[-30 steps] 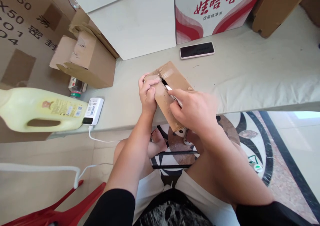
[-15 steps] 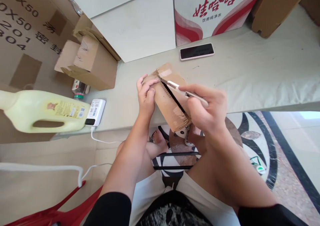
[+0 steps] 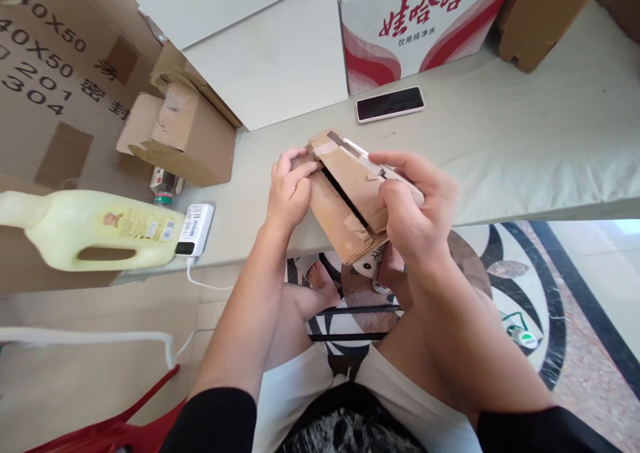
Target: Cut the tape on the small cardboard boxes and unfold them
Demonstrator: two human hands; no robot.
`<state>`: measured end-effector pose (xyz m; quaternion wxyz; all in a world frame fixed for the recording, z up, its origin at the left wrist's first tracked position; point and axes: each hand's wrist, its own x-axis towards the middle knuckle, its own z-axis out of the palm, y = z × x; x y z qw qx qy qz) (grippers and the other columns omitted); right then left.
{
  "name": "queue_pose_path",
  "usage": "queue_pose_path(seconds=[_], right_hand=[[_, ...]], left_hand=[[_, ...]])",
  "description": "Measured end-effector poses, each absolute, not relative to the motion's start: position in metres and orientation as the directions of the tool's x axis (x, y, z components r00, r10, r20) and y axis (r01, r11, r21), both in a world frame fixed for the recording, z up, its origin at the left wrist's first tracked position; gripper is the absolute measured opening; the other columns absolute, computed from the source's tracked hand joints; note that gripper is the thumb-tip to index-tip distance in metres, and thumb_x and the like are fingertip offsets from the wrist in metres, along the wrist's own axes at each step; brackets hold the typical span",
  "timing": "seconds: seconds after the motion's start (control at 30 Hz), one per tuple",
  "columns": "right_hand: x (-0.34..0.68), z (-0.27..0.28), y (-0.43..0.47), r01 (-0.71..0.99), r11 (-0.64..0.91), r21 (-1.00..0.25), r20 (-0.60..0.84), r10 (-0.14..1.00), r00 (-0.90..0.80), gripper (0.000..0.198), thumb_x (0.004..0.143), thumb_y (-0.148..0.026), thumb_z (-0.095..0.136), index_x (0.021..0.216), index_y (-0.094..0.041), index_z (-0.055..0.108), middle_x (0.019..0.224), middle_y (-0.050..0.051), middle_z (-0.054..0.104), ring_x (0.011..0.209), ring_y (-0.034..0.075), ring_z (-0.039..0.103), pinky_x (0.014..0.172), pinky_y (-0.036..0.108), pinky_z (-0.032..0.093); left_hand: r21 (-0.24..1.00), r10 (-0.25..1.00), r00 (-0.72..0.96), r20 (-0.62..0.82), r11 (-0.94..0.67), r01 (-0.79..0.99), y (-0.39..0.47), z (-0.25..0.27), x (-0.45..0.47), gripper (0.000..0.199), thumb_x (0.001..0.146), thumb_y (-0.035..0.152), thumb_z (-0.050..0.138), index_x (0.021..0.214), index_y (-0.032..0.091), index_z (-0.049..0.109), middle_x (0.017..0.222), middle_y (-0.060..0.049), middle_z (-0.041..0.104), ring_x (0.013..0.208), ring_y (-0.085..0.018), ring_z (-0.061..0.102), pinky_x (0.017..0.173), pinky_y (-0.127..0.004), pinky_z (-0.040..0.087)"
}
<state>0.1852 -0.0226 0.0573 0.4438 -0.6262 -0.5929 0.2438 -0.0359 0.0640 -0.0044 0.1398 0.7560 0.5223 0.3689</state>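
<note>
A small brown cardboard box (image 3: 333,207) rests at the table's front edge, tilted, with a dark open slit running between its top flaps. My left hand (image 3: 291,191) grips the box's far left corner, its fingertips at the far end of the slit. In my right hand (image 3: 424,206) is a white utility knife (image 3: 357,149), its dark blade pointing away over the right flap. The blade lies above the cardboard to the right of the slit; whether it touches cannot be told. My right fingers partly hide the knife's handle.
A phone (image 3: 391,105) lies behind the box, before a white-and-red carton (image 3: 420,39) and a white box (image 3: 270,66). To the left stand an open cardboard box (image 3: 200,139), a pale yellow jug (image 3: 55,229) and a white power bank (image 3: 195,229) with a cable.
The knife blade has left the far end of the slit and shifted right, over the right flap. My left hand still grips the box's corner. The view has shifted slightly.
</note>
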Motion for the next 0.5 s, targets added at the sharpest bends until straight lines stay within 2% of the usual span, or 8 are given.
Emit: queue_pose_path(seconds=[0.17,0.33,0.43,0.5], right_hand=[[0.187,0.055,-0.021,0.529,0.112,-0.841,0.24,0.954,0.179,0.052,0.087,-0.021,0.033,0.125,-0.02,0.069,0.082,0.006,0.067,0.072,0.019,0.064,0.063,0.032,0.05],[0.191,0.049,-0.018,0.477,0.112,-0.872,0.234,0.951,0.204,0.053,0.092,-0.023,0.03,0.133,-0.021,0.064,0.081,0.006,0.065,0.07,0.019,0.062,0.065,0.034,0.05],[0.193,0.04,-0.013,0.466,0.106,-0.878,0.234,0.946,0.226,0.055,0.096,-0.025,0.025,0.14,-0.021,0.057,0.085,0.006,0.066,0.071,0.018,0.062,0.067,0.034,0.05],[0.195,0.031,-0.006,0.524,0.118,-0.843,0.262,0.942,0.21,0.057,0.098,-0.025,0.02,0.148,-0.021,0.047,0.094,0.008,0.067,0.075,0.018,0.063,0.068,0.033,0.05]], left_hand=[[0.554,0.884,0.223,0.412,-0.437,0.709,0.066,0.001,-0.035,0.033,0.092,0.045,0.05,0.096,0.025,0.077,0.143,-0.007,0.058,0.136,-0.035,0.047,0.122,-0.053,0.034],[0.501,0.858,0.251,0.449,-0.474,0.724,0.064,0.003,-0.039,0.036,0.092,0.047,0.046,0.093,0.022,0.072,0.146,-0.011,0.052,0.13,-0.034,0.053,0.117,-0.052,0.039],[0.531,0.828,0.206,0.522,-0.504,0.681,0.06,-0.002,-0.043,0.037,0.09,0.048,0.048,0.094,0.02,0.071,0.144,-0.013,0.051,0.126,-0.033,0.056,0.113,-0.051,0.043],[0.558,0.815,0.135,0.563,-0.496,0.665,0.056,-0.006,-0.045,0.037,0.089,0.05,0.05,0.101,0.021,0.071,0.142,-0.013,0.051,0.129,-0.033,0.054,0.114,-0.052,0.042]])
